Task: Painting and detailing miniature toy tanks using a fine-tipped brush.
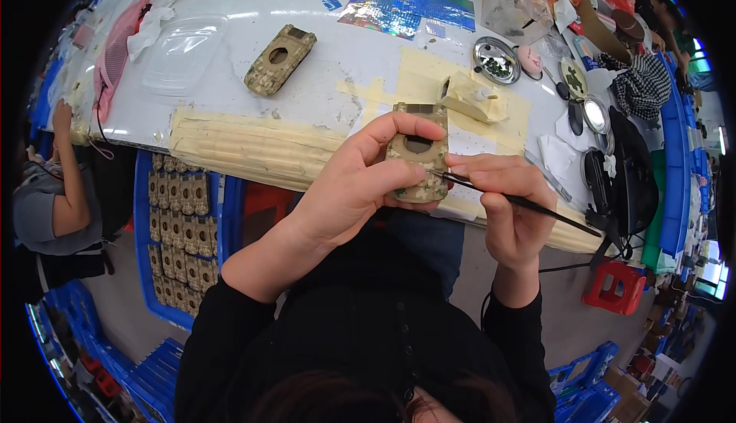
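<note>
My left hand (345, 170) is closed around a camouflage model tank hull (414, 189) with a round hole in its top. Its thumb lies on the hull's upper face below the hole, and a finger curls over the far part. From the right, my right hand (514, 201) pinches slim black tweezers (544, 210), whose tip meets the hull beside my left thumb. Whether the tip grips a small part is too fine to tell. A second camouflage hull (280, 60) lies on the white table (222, 63), beyond my left hand.
Right of the hulls are a taped block (471, 97), a metal dish (496, 60) with small dark green pieces, and another round tin (596, 115). A blue crate (184, 317) of several hulls stands lower left. Tape-wrapped padding (245, 143) lines the table edge. Another person (54, 201) sits left.
</note>
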Available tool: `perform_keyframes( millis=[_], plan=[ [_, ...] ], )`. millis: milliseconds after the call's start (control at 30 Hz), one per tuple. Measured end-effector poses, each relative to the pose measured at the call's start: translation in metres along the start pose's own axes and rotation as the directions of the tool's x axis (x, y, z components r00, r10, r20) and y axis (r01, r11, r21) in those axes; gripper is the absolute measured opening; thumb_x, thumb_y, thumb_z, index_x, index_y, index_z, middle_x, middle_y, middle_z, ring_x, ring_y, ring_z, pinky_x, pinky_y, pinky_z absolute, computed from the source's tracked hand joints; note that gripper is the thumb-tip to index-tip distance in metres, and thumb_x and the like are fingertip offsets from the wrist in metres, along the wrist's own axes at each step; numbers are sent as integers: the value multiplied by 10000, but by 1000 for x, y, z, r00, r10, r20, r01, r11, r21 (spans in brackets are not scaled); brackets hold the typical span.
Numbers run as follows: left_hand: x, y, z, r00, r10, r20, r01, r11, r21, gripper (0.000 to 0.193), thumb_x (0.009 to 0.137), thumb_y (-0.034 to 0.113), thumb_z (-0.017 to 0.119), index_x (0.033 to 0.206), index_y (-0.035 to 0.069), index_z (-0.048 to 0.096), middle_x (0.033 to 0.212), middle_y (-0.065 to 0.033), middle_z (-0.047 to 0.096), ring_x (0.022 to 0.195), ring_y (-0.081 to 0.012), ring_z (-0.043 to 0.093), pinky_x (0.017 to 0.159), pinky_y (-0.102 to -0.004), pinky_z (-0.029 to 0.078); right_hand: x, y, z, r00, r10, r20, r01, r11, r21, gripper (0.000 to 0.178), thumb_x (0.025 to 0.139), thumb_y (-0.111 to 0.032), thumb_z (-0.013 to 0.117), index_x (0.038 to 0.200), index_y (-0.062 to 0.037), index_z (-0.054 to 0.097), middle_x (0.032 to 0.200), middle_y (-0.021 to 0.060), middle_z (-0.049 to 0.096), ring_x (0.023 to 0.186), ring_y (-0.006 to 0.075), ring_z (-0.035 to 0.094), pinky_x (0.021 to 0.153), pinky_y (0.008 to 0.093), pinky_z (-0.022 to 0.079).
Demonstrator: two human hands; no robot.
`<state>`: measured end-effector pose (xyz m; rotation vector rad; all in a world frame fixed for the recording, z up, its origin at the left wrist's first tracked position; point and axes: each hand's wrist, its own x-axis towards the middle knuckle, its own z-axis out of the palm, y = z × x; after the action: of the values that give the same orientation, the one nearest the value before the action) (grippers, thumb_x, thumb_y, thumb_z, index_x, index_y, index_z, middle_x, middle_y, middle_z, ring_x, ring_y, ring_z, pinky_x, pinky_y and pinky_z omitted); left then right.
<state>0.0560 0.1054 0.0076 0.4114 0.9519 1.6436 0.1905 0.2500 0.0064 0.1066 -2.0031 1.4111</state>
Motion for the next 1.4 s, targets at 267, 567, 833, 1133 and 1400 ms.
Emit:
perform_keyframes(
  millis=[267,567,833,1133,1400],
  plan=[
    [0,-1,-2,1000,0,8,0,1000,1,366,853,60,521,1216,60,477,1205,-136,543,1009,-180,597,766,-302,555,-1,0,2,1000,-24,-8,24,999,-25,123,825,-28,662,923,40,630,915,180,680,915,308,672,798,360,531],
    [-2,-1,-2,1000,-1,4,1,1000,13,369,844,59,538,1209,65,481,1206,-134,546,1002,-178,597,758,-306,545,-1,-2,5,999,-48,-11,47,996,-72,149,812,-54,688,912,36,624,892,168,680,892,306,678,764,352,543],
    [-1,-1,-4,1000,14,15,-14,1000,25,360,840,47,532,1197,56,477,1203,-136,551,997,-179,600,749,-305,548,-1,-1,6,997,-75,-1,74,994,-82,157,802,-52,698,907,31,616,883,162,679,881,316,680,738,354,552],
    [1,4,-5,996,-76,44,78,995,-57,400,823,85,528,1214,31,464,1199,-163,545,1019,-269,628,764,-333,574,-3,1,-3,989,78,-127,-41,963,268,230,959,-192,514,999,34,502,944,219,639,892,265,650,796,328,521],
    [1,13,-7,995,-84,55,88,994,-71,528,804,139,537,1307,23,428,1221,-178,535,1033,-296,626,803,-331,574,-7,6,-5,961,121,-247,-64,972,225,236,963,-183,495,1007,49,485,930,185,595,832,268,659,767,358,546]
  ],
)
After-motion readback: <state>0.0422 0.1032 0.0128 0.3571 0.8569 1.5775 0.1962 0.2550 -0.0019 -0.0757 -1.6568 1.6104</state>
